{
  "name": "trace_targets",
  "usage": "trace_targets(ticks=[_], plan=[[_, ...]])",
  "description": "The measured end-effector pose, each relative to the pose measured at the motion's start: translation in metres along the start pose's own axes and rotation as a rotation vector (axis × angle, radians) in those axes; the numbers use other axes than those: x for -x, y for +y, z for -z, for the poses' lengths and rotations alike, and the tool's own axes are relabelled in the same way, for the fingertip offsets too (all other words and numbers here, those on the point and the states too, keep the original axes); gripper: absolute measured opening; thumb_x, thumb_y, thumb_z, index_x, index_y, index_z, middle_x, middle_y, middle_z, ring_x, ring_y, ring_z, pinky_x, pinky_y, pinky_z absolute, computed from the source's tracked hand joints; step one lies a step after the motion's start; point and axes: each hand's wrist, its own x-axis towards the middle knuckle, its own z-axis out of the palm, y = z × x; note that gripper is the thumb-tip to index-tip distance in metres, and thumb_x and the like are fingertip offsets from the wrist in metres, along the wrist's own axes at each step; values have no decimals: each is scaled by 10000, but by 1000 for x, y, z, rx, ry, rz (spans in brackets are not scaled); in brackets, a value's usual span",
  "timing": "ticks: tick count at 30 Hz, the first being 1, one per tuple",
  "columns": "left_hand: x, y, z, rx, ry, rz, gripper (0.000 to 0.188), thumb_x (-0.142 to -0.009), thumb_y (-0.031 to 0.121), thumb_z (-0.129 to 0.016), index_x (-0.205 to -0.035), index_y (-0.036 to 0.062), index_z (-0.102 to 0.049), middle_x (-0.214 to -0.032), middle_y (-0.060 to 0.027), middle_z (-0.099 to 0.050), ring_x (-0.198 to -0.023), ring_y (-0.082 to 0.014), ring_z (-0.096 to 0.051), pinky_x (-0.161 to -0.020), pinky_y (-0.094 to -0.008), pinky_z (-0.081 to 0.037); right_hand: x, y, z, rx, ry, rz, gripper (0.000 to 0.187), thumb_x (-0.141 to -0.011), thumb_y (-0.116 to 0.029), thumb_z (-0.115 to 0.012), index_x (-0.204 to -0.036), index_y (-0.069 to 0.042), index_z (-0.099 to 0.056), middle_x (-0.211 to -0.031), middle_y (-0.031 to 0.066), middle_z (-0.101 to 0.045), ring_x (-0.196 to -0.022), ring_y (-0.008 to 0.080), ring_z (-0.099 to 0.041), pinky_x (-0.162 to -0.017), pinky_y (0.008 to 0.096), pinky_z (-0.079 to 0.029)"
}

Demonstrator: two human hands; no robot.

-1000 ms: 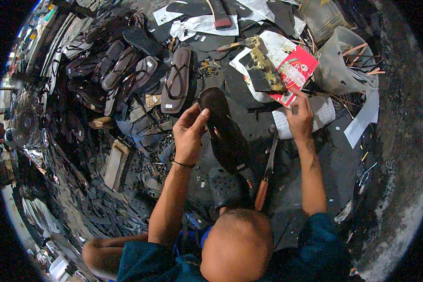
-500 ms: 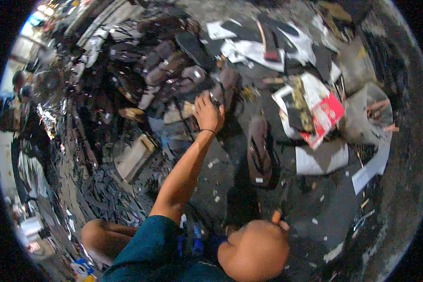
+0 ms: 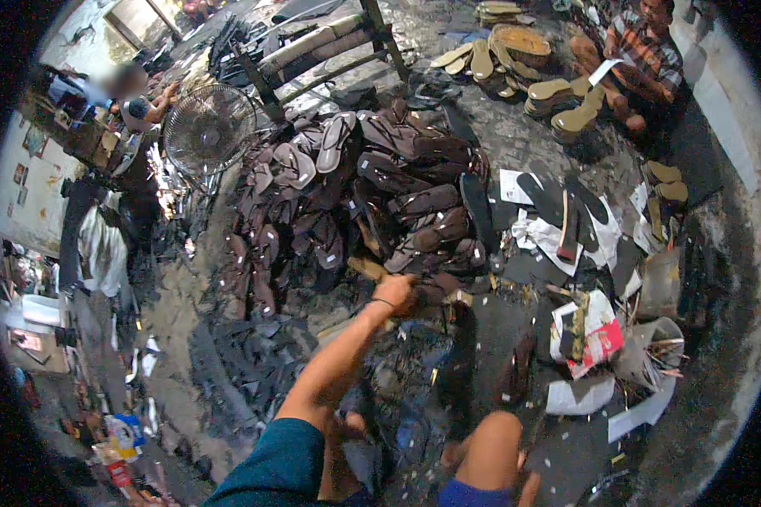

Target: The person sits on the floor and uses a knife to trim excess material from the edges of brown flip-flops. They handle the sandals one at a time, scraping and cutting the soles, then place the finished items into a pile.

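My left hand (image 3: pixel 396 294), with a dark cord at the wrist, is closed at the near edge of a big heap of dark brown flip-flops (image 3: pixel 423 200). Out of its right side sticks one brown flip-flop (image 3: pixel 436 288), which the fingers seem to grip; the fingertips are hidden. A tan block-like piece (image 3: pixel 367 269) lies just left of the knuckles. Another dark flip-flop (image 3: pixel 517 372) rests on the floor to the right, blurred. Beside my right knee, only a small part of what looks like my right hand (image 3: pixel 528 487) shows, its fingers mostly hidden.
A standing fan (image 3: pixel 210 128) and a wooden frame (image 3: pixel 330 55) are beyond the heap. Black scraps (image 3: pixel 237 359) cover the floor at left. White papers, a hammer (image 3: pixel 566 232) and a clear bin (image 3: pixel 648 355) are on the right. A co-worker (image 3: pixel 643 63) sits near tan soles (image 3: pixel 575 118).
The view has tilted up, showing the whole heap and two other people. My left hand, earlier with fingers spread over a flip-flop, is now closed.
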Motion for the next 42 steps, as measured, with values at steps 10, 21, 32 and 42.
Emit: trace_targets(ticks=[10, 21, 32, 42], plan=[[344, 5, 197, 295, 205, 684, 395, -844, 306, -601, -1148, 58, -652, -982, -267, -671, -970, -454, -621, -870, -502, -505, 147, -31, 177, -292, -175, -249, 145, -897, -96, -654, -926, 44, -678, -745, 141, -699, -622, 193, -675, -593, 310, -556], [470, 119, 186, 513, -16, 1239, 572, -772, 327, -674, -1246, 18, -587, -1250, -264, -601, -1196, -392, -563, -1006, -444, -453, -13, -201, 358, -105, -42, -112, 268, -854, -229, -730, -757, 7, -649, -625, 67, -664, -530, 163, -639, -517, 319, -519], [221, 116, 332, 709, 442, 1122, 581, -791, 360, -731, -1223, 2, -582, -1136, -224, -655, -1092, -379, -619, -945, -429, -473, -219, -398, 451, 43, -115, 178, 219, -905, -189, -697, -958, 14, -634, -686, 58, -644, -560, 136, -634, -487, 271, -510], [24, 183, 424, 1132, 796, 1310, 405, -949, 118, -621, -1310, -25, -507, -1031, -134, -660, -841, -224, -656, -735, -321, -531, -459, -593, 553, 366, -387, 89, 246, -872, -251, -681, -876, -9, -723, -721, 105, -696, -600, 178, -662, -595, 346, -528]])
